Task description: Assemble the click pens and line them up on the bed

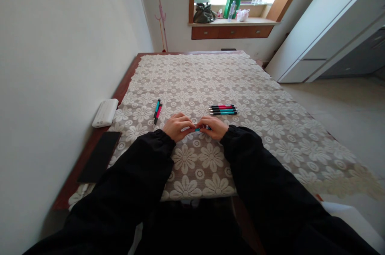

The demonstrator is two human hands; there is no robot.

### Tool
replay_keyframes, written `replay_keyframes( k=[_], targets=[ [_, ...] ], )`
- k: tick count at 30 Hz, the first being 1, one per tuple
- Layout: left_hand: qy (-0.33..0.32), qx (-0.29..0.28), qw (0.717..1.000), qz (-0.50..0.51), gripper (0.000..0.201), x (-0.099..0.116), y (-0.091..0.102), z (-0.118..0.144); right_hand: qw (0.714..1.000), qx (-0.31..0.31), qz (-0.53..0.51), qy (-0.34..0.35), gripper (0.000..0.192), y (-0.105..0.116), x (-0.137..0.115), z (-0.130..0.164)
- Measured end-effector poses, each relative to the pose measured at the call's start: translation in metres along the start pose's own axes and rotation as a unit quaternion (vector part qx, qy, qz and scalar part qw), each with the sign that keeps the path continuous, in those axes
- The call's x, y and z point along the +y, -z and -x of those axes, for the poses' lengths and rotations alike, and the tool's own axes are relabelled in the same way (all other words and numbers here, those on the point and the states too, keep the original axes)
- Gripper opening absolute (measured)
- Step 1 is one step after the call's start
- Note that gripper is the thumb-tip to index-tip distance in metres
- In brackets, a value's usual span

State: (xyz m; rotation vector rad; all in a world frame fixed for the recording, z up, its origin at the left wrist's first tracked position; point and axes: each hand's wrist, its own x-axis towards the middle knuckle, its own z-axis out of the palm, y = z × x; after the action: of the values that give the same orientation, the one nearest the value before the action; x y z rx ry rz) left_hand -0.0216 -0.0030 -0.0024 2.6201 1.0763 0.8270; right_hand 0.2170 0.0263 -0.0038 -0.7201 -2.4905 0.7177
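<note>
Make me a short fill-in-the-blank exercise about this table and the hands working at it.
1. The left hand and the ____ hand grip a turquoise pen piece.
2. Beyond the left hand lie ____ loose pens.
3. Both sleeves are ____ in colour.
4. The large motifs on the tablecloth are ____.

Missing words: right; two; black; flowers.
</note>
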Motion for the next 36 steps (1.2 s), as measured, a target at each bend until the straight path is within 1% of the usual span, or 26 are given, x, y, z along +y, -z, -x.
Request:
replay_keyframes(
  k=[4,6,7,9,11,12,14,17,20,25,29,32,34,36],
  targets=[
    [0.013,0.052,0.999,0.002,0.023,0.005,0.003,0.0,0.996,0.038,-0.081,-0.02,0.011,0.0,-0.009,-0.001],
    [0.03,0.083,0.996,0.001,0.021,0.006,0.004,0.0,0.987,0.062,-0.144,-0.035,0.014,0.0,-0.012,-0.002],
    [0.041,0.095,0.995,-0.004,0.02,0.007,0.005,0.0,0.979,0.077,-0.185,-0.042,0.016,0.001,-0.013,-0.002],
    [0.069,0.11,0.991,-0.021,0.018,0.007,0.005,0.0,0.952,0.122,-0.276,-0.051,0.025,0.004,-0.013,-0.003],
    [0.092,0.106,0.989,-0.036,0.016,0.007,0.006,0.0,0.923,0.183,-0.334,-0.064,0.034,0.009,-0.012,-0.003],
    [0.1,0.096,0.99,-0.042,0.015,0.007,0.006,0.0,0.914,0.215,-0.336,-0.075,0.037,0.011,-0.01,-0.003],
    [0.108,0.067,0.991,-0.05,0.018,0.007,0.007,0.0,0.911,0.261,-0.302,-0.1,0.039,0.016,-0.008,-0.004],
    [0.117,0.038,0.99,-0.065,0.027,0.006,0.008,0.0,0.916,0.283,-0.257,-0.117,0.037,0.018,-0.006,-0.004],
    [0.126,0.031,0.988,-0.085,0.027,0.005,0.008,0.0,0.914,0.299,-0.252,-0.11,0.038,0.016,-0.007,-0.004],
    [0.129,0.013,0.987,-0.09,0.019,0.002,0.005,0.0,0.922,0.303,-0.22,-0.097,0.033,0.014,-0.008,-0.002],
    [0.126,0.019,0.988,-0.088,0.013,0.0,0.004,0.0,0.927,0.301,-0.203,-0.092,0.029,0.013,-0.009,-0.001],
    [0.124,0.022,0.988,-0.085,0.012,0.0,0.004,0.0,0.934,0.295,-0.18,-0.089,0.027,0.013,-0.01,-0.001],
    [0.122,0.021,0.988,-0.087,0.013,-0.001,0.004,0.0,0.939,0.298,-0.15,-0.086,0.025,0.013,-0.01,-0.001],
    [0.118,0.016,0.989,-0.089,0.014,-0.002,0.004,-0.001,0.948,0.289,-0.099,-0.084,0.018,0.014,-0.011,-0.001]
  ],
)
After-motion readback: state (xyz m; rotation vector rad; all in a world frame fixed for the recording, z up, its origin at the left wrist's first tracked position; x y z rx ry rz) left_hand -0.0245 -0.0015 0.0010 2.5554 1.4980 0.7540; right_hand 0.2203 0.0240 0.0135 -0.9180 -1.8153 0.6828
